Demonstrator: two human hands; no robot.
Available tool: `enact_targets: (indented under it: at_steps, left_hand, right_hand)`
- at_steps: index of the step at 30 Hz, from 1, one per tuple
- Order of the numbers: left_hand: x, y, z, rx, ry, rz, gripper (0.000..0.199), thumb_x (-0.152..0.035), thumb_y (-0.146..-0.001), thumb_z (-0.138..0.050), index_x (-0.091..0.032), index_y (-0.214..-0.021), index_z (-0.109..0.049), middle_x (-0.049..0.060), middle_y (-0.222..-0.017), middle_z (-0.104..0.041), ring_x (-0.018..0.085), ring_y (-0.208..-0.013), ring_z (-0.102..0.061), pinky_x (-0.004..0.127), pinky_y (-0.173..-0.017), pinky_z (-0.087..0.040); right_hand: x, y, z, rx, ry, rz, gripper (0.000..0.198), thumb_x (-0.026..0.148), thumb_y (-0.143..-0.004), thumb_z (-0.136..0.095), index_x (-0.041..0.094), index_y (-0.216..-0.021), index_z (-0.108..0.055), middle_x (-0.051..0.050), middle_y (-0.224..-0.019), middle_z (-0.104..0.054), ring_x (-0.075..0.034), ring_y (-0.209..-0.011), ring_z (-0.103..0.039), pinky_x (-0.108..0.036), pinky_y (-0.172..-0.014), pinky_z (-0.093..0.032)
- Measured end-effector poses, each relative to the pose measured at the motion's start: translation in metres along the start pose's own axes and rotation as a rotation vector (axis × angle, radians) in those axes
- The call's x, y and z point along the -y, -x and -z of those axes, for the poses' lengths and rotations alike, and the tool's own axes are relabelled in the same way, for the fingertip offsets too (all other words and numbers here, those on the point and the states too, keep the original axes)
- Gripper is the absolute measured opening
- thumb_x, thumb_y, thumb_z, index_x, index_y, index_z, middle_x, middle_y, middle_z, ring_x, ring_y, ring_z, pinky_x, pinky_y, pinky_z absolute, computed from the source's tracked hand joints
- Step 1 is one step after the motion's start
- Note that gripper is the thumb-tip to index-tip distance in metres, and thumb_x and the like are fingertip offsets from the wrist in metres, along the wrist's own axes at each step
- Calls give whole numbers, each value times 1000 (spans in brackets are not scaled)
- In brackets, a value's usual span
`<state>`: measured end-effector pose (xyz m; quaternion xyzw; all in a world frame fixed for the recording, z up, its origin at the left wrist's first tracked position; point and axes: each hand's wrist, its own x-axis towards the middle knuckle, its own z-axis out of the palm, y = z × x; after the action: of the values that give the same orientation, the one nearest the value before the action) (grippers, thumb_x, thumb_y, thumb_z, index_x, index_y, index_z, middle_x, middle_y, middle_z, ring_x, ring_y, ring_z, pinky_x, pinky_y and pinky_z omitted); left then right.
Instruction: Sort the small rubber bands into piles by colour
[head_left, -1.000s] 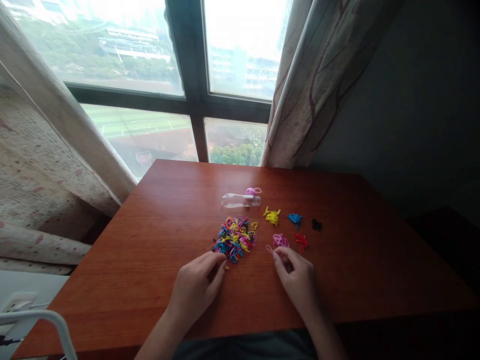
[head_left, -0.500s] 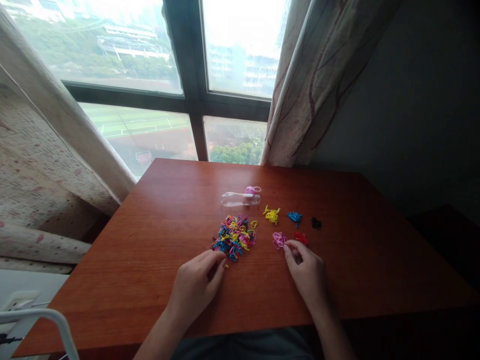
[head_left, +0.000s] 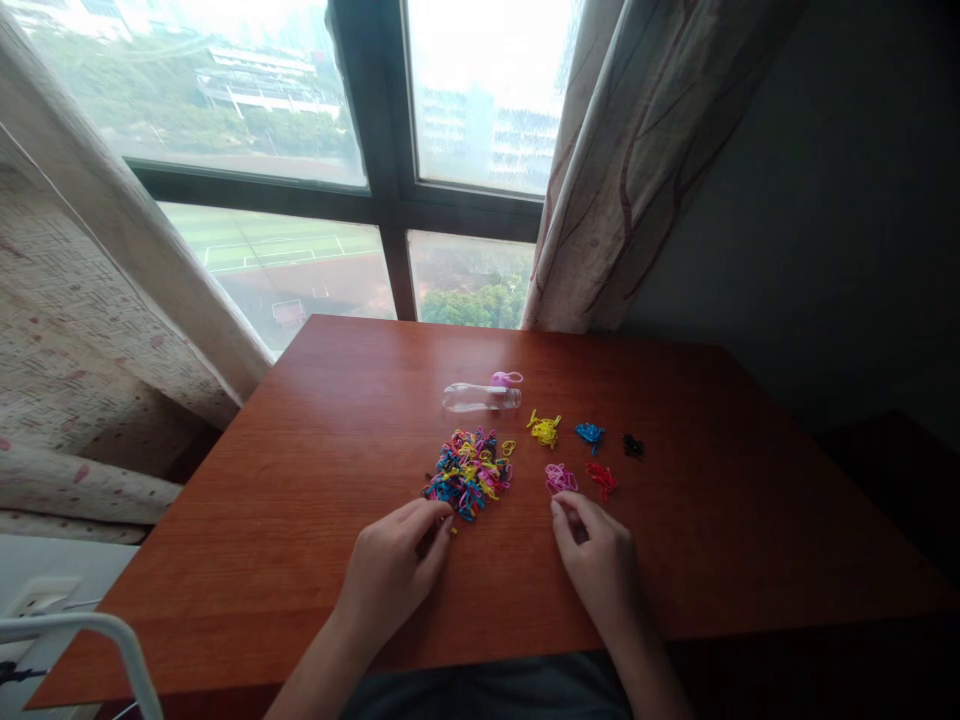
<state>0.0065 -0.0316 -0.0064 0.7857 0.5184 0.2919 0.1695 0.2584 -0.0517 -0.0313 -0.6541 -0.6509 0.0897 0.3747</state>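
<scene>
A heap of mixed-colour elastic bands (head_left: 466,472) lies mid-table. My left hand (head_left: 397,555) rests at its near edge, thumb and forefinger pinched; whatever may be between them is too small to make out. My right hand (head_left: 596,545) is just on the near side of a small pile of pink elastic bands (head_left: 560,478), its fingertips pinched together, their contents hidden. Right of the pink ones sit red elastic bands (head_left: 601,480). Farther back are separate piles of yellow elastic bands (head_left: 544,430), blue elastic bands (head_left: 589,434) and black elastic bands (head_left: 633,445).
A clear plastic bottle (head_left: 476,398) lies on its side behind the heap, with a pink cap with a loop (head_left: 504,379) beside it. The brown wooden table (head_left: 315,480) stands against a window, between curtains (head_left: 600,180). A white curved tube (head_left: 112,630) is at the lower left.
My right hand has shifted left, from between the pink and red piles to the near side of the pink pile. My left hand has stayed at the heap's edge.
</scene>
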Motion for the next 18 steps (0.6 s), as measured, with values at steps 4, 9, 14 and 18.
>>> enact_targets:
  at_steps: [4, 9, 14, 18]
  left_hand:
    - [0, 0, 0, 3, 0, -1, 16, -25, -91, -51, -22, -91, -67, 2, -80, -73, 15, -67, -68, 24, -62, -51]
    - [2, 1, -1, -43, 1, 19, 16, -24, -92, -51, -22, -93, -67, 2, -84, -74, 16, -72, -70, 24, -66, -52]
    - [3, -1, -4, -135, -161, 127, 22, -28, -91, -53, -21, -107, -66, 3, -89, -77, 19, -73, -72, 26, -62, -53]
    - [-2, -3, -8, -82, -309, 97, 24, -25, -91, -52, -20, -109, -66, 4, -97, -77, 23, -81, -73, 29, -63, -53]
  right_hand:
    - [14, 2, -10, 80, 22, 71, 23, 24, -95, -47, 20, -88, -69, -5, -80, -72, -18, -69, -68, -26, -65, -49]
    - [23, 1, -18, 165, 24, 129, 20, 19, -93, -49, 21, -88, -68, -4, -80, -72, -18, -71, -67, -26, -68, -48]
    - [23, 0, -18, 207, -5, 124, 18, 17, -92, -50, 22, -88, -67, -2, -81, -71, -18, -72, -66, -27, -69, -46]
    - [23, 0, -16, 212, -27, 119, 17, 17, -92, -51, 22, -89, -67, -2, -81, -71, -18, -72, -65, -26, -69, -44]
